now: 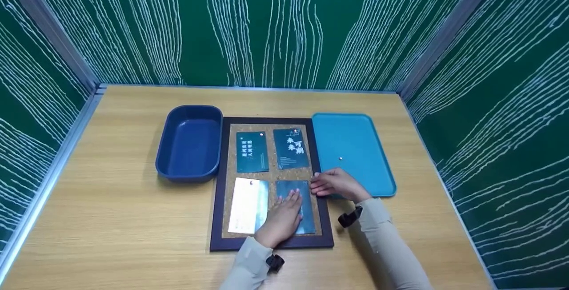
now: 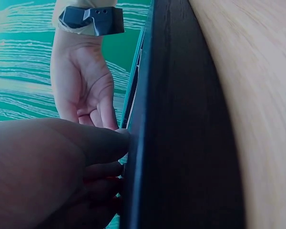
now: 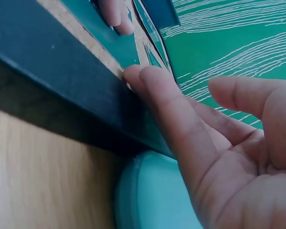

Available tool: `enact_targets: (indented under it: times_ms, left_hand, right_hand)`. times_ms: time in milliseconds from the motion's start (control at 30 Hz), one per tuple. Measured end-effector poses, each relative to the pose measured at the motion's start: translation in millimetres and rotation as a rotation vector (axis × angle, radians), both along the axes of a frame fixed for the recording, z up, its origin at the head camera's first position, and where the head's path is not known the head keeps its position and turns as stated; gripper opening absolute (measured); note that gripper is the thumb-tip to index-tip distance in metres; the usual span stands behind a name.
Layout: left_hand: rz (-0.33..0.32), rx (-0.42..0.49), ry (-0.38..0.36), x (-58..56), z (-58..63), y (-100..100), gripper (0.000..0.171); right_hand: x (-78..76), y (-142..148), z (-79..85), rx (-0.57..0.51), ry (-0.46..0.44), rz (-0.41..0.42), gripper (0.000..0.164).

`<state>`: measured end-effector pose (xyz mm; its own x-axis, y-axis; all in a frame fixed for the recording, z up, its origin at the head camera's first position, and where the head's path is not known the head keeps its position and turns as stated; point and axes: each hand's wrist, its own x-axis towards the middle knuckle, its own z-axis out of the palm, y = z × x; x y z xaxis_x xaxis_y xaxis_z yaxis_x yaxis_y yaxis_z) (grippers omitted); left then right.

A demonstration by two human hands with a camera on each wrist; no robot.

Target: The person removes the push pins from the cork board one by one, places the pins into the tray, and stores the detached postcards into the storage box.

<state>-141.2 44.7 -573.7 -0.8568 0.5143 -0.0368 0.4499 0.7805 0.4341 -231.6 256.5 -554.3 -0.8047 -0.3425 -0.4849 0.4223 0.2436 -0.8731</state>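
Note:
A dark-framed cork board (image 1: 271,176) lies on the table with green cards on it. My left hand (image 1: 282,216) lies across the lower right card (image 1: 306,214), its fingers extended and pressing on it. At the board's right edge is my right hand (image 1: 338,183); in the right wrist view its fingertips (image 3: 133,76) touch the frame's inner edge beside the cork, with the thumb apart. A tiny pale spot shows under those fingertips, too small to identify. Pins sit at the tops of the upper left card (image 1: 251,152), upper right card (image 1: 289,159) and glare-covered lower left card (image 1: 244,205).
A deep blue bin (image 1: 189,143) stands left of the board. On the right lies a flat turquoise tray (image 1: 351,134) with one small pin (image 1: 341,158) on it. Green white-lined panels (image 1: 284,27) enclose the table's back and sides.

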Motion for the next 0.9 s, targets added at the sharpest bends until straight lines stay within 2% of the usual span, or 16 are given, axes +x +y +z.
enact_targets:
  times_ms: [600, 900]
  left_hand:
    - [0.025, 0.000, -0.047, -0.1, -3.1, 0.1, 0.052]
    - [0.014, -0.008, -0.027, -1.1, -3.5, 2.5, 0.051]
  right_hand:
    - [9.3, -5.8, -6.1, -0.097, -0.069, -0.151, 0.040]
    - [11.6, -1.8, -7.4, -0.127, -0.113, -0.229, 0.036]
